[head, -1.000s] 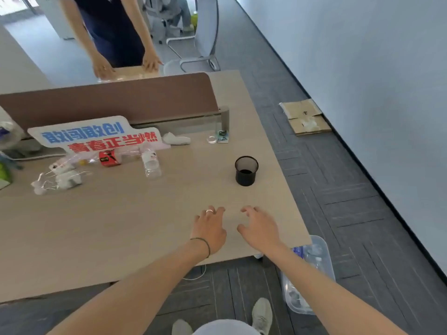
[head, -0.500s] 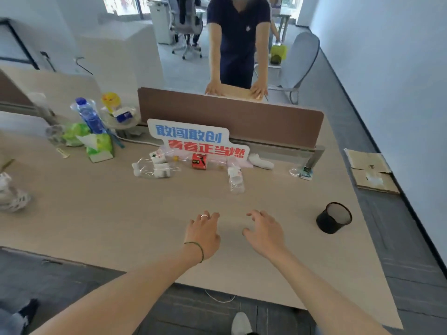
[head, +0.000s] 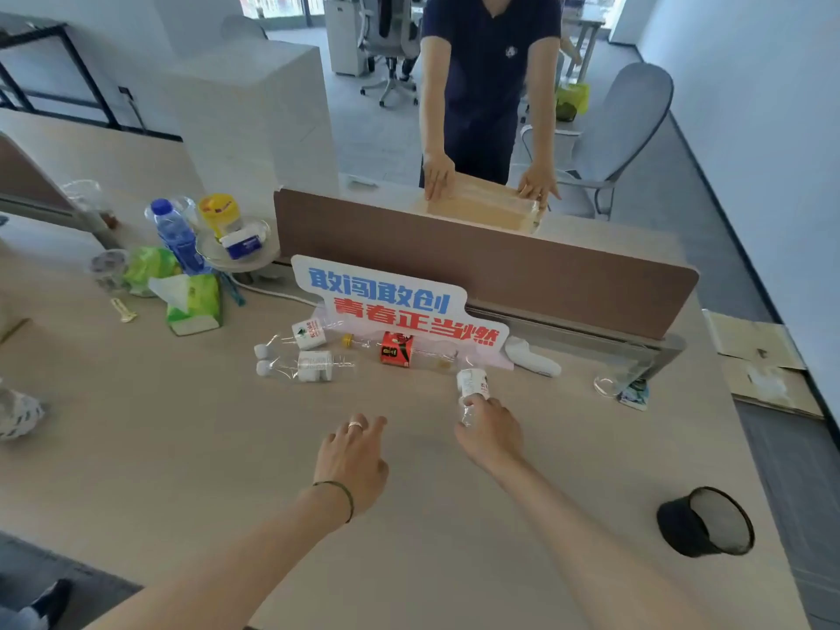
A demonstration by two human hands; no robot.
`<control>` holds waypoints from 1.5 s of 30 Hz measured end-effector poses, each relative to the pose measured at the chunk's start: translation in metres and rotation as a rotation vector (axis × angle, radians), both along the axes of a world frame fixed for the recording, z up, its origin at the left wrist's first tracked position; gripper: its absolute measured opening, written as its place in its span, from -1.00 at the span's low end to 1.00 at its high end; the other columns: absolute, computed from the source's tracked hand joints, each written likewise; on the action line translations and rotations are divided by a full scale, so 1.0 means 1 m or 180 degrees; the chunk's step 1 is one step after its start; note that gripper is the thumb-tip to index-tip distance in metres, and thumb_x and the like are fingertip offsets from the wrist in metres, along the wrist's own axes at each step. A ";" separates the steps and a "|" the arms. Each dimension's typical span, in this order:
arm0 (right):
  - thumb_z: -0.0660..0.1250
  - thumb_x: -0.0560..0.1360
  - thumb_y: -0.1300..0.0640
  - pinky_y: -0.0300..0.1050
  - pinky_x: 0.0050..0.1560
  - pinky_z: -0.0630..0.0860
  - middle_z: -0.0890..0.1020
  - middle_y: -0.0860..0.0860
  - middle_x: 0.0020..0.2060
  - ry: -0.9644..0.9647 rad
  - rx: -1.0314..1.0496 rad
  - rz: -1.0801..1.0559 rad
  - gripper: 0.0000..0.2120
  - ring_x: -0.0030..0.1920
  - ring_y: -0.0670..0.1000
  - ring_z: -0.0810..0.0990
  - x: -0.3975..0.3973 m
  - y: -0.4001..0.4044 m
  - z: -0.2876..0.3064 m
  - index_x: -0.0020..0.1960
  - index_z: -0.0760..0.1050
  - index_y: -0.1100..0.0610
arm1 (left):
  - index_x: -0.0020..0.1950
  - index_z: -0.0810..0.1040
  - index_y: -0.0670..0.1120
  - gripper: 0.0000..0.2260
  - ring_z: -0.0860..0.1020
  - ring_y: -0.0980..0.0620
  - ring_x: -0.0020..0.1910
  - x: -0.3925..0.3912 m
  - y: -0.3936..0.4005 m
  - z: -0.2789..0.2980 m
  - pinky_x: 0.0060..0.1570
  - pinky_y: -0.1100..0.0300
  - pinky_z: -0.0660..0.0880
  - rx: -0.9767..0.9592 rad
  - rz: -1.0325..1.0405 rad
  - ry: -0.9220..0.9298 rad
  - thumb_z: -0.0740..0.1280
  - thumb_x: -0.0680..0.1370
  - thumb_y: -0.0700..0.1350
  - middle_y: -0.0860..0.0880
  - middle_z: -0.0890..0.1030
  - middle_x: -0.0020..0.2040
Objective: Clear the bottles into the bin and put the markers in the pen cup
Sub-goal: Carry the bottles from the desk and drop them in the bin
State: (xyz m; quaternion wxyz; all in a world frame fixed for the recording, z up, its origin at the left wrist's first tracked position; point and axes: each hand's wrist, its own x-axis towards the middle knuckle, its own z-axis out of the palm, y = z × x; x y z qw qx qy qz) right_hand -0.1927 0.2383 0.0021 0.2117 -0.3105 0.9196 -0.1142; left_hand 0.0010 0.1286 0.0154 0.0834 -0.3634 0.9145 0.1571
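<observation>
My right hand (head: 491, 431) reaches forward, its fingers curled round the near end of a clear plastic bottle (head: 472, 383) with a white label, which lies on the desk. My left hand (head: 353, 456) hovers open over the desk beside it, holding nothing. Two more clear bottles (head: 300, 366) lie side by side to the left. A bottle with a red label (head: 397, 350) lies in front of the sign. The black mesh pen cup (head: 705, 522) stands near the right desk edge. I see no bin in this view.
A white sign (head: 395, 302) leans on the brown divider (head: 500, 261). Tissues (head: 193, 304), a blue bottle (head: 177, 236) and cups crowd the back left. A person's hands rest on a box (head: 484, 206) behind the divider. Cardboard (head: 754, 352) lies on the floor to the right.
The view swung left, away from the floor bin. My right hand moved forward from the bare desk and took hold of the clear bottle; my left hand stayed open beside it.
</observation>
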 end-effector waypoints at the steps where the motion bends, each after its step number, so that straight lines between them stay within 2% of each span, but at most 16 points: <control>1: 0.29 0.50 -0.02 -0.01 0.16 0.49 0.55 0.06 0.27 -0.0013 0.0015 -0.0055 -0.56 0.23 0.16 0.55 -0.013 -0.010 -0.006 0.38 0.45 0.01 | 0.47 0.30 0.04 -0.50 0.50 -0.07 0.22 -0.004 -0.008 -0.002 0.17 0.10 0.44 -0.0005 0.0014 -0.0014 0.24 0.52 -0.07 -0.01 0.44 0.26; 8: 0.37 0.47 -0.06 0.02 0.11 0.51 0.53 0.12 0.22 -0.0045 0.0253 -0.0587 -0.50 0.21 0.20 0.55 -0.074 -0.058 -0.048 0.35 0.38 0.08 | 0.51 0.26 0.09 -0.47 0.48 -0.01 0.25 -0.001 -0.028 -0.026 0.16 0.16 0.40 0.0164 0.0008 -0.0170 0.23 0.52 -0.05 0.05 0.42 0.31; 15: 0.36 0.50 -0.10 0.02 -0.02 0.48 0.58 0.18 0.17 0.0036 0.0278 -0.0842 -0.35 0.10 0.25 0.61 -0.089 -0.084 -0.084 0.47 0.16 0.05 | 0.52 0.24 0.08 -0.47 0.46 0.01 0.26 -0.002 -0.064 -0.039 0.20 0.17 0.38 0.0210 -0.0061 -0.0250 0.22 0.54 -0.06 0.05 0.41 0.33; 18: 0.37 0.50 -0.14 0.01 -0.02 0.46 0.56 0.19 0.19 -0.0032 0.0244 -0.1039 -0.25 0.11 0.26 0.61 -0.085 -0.085 -0.084 0.54 0.09 0.03 | 0.52 0.25 0.06 -0.47 0.46 -0.02 0.25 -0.007 -0.085 -0.041 0.20 0.14 0.39 0.0156 -0.0199 -0.0323 0.22 0.54 -0.06 0.02 0.42 0.34; 22: 0.41 0.45 -0.12 0.05 0.01 0.55 0.46 0.14 0.19 -0.0116 0.0028 -0.1319 -0.19 0.09 0.28 0.60 -0.076 -0.082 -0.066 0.54 0.04 -0.06 | 0.51 0.27 0.03 -0.47 0.47 -0.06 0.26 -0.027 -0.113 -0.044 0.21 0.10 0.41 0.0079 -0.0393 -0.0392 0.24 0.53 -0.06 -0.03 0.43 0.34; 25: 0.42 0.41 -0.04 0.00 -0.12 0.49 0.41 0.09 0.19 -0.0119 -0.0170 -0.1281 -0.14 0.02 0.28 0.62 -0.065 -0.079 -0.041 0.54 -0.03 -0.15 | 0.50 0.27 0.01 -0.48 0.45 -0.09 0.30 -0.051 -0.128 -0.043 0.25 0.06 0.41 0.0060 -0.0541 -0.0346 0.25 0.54 -0.05 -0.05 0.42 0.35; 27: 0.41 0.41 0.05 -0.03 -0.15 0.45 0.37 0.07 0.19 -0.0058 -0.0179 -0.1081 -0.19 -0.01 0.25 0.62 -0.057 -0.077 -0.022 0.51 0.04 -0.14 | 0.51 0.26 -0.02 -0.47 0.43 -0.11 0.32 -0.069 -0.135 -0.042 0.28 0.02 0.42 0.0033 -0.0590 -0.0257 0.27 0.54 -0.06 -0.08 0.42 0.36; 31: 0.36 0.33 0.20 -0.01 -0.17 0.45 0.35 0.03 0.11 0.0109 -0.0066 -0.0813 -0.34 -0.03 0.23 0.61 -0.039 -0.075 0.006 0.37 0.24 -0.07 | 0.58 0.12 -0.06 -0.30 0.36 -0.18 0.41 -0.111 -0.152 -0.047 0.37 -0.09 0.38 -0.0070 -0.0587 -0.0071 0.34 0.48 -0.11 -0.13 0.40 0.42; 38: 0.33 0.35 0.22 -0.02 -0.17 0.41 0.32 -0.02 0.08 0.0114 -0.0113 -0.0845 -0.36 -0.01 0.19 0.60 -0.019 -0.075 0.014 0.36 0.26 -0.10 | 0.62 0.08 0.01 -0.25 0.09 -0.26 0.60 -0.174 -0.175 -0.073 0.52 -0.30 0.10 -0.0673 -0.1129 -0.0533 0.40 0.53 -0.02 -0.17 0.21 0.61; 43: 0.36 0.32 0.19 -0.02 -0.17 0.47 0.28 -0.07 0.07 0.0056 -0.0145 -0.1050 -0.33 -0.04 0.16 0.60 -0.022 -0.068 0.006 0.35 0.24 -0.13 | 0.53 0.21 -0.01 -0.39 0.37 -0.21 0.41 -0.188 -0.177 -0.091 0.45 -0.27 0.23 -0.0786 -0.1292 -0.0736 0.40 0.55 -0.01 -0.13 0.46 0.43; 45: 0.38 0.30 0.20 -0.01 -0.16 0.49 0.28 -0.07 0.08 0.0052 -0.0174 -0.1131 -0.32 -0.04 0.16 0.60 -0.025 -0.066 0.004 0.35 0.24 -0.13 | 0.51 0.23 -0.01 -0.41 0.42 -0.20 0.37 -0.190 -0.178 -0.094 0.44 -0.24 0.26 -0.0764 -0.1286 -0.0730 0.41 0.55 0.00 -0.12 0.50 0.38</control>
